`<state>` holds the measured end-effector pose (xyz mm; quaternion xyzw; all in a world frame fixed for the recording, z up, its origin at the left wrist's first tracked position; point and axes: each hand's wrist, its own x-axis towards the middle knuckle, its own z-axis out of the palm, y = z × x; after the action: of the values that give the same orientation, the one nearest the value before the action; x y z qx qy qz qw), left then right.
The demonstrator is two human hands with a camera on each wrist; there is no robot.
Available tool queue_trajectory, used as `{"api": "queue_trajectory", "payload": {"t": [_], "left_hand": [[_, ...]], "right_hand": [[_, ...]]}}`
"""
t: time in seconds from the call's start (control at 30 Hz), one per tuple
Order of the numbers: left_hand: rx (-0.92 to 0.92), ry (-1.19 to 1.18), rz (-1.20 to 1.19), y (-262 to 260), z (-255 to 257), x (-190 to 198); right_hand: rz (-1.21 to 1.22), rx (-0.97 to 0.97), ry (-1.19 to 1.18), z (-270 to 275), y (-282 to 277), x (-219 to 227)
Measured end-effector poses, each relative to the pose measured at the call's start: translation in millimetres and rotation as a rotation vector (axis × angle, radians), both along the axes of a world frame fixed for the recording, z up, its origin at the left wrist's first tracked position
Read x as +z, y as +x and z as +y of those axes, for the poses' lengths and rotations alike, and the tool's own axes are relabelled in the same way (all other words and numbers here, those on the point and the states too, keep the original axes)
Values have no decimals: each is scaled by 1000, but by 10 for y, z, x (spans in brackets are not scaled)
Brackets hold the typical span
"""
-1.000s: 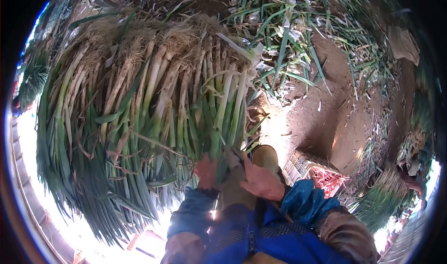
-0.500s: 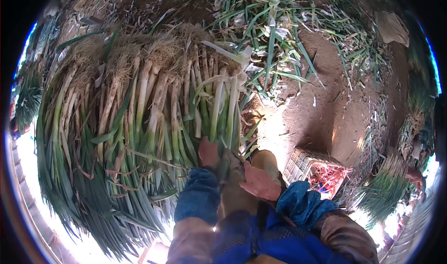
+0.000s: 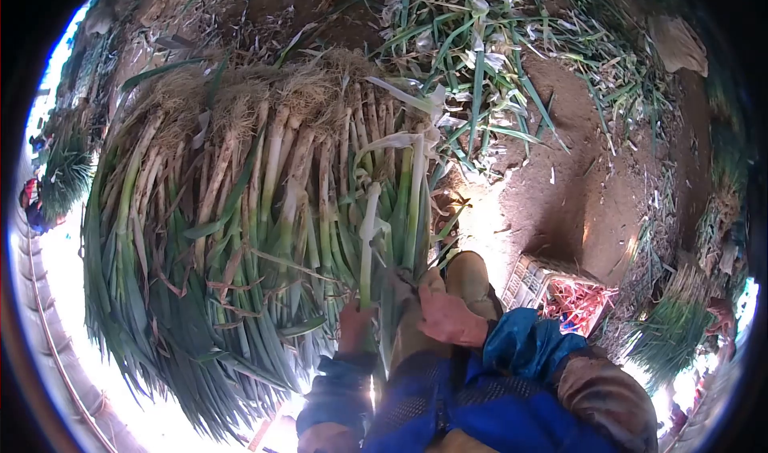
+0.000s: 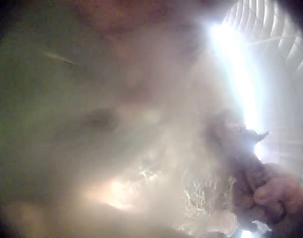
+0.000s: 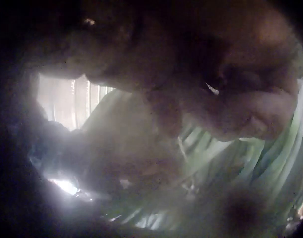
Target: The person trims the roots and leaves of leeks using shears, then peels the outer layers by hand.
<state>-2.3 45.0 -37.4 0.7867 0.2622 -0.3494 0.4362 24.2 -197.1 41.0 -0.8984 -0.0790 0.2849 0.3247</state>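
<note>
Long green leeks with pale stems and bushy roots (image 3: pixel 232 157) lie in a wide heap, roots toward the top of the head view. At its lower right edge my left hand (image 3: pixel 356 325) grips the lower part of one leek (image 3: pixel 368 245), whose pale stem points up. Just right of it, over the lap, is my right hand (image 3: pixel 450 313) with bent fingers, beside a dark, indistinct thing. Haze blurs the left wrist view, where the right hand (image 4: pixel 278 196) shows curled. In the dark right wrist view, curled fingers (image 5: pixel 250 114) lie before green leaves; whether they hold something is unclear.
A crate (image 3: pixel 524 281) with red strands inside stands right of the boot (image 3: pixel 468 277). Loose leaves and peelings (image 3: pixel 480 61) litter the brown soil (image 3: pixel 560 165) at the upper right. Another leek bundle (image 3: pixel 672 325) lies at the far right, near another person's hand.
My left hand has reached up to the leeks and drawn back down, and a pale stem now stands above it. The right hand has become more bent. The head view has shifted slightly.
</note>
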Motion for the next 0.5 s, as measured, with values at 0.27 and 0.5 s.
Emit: {"api": "queue_trajectory", "payload": {"t": [0.27,0.5], "left_hand": [[55,-41,68,-36,-53,147],[25,-23,87,-143,66,-43]], "right_hand": [[42,-121,7,94,466,-584],[94,-36,-25,170,300,-446]]}}
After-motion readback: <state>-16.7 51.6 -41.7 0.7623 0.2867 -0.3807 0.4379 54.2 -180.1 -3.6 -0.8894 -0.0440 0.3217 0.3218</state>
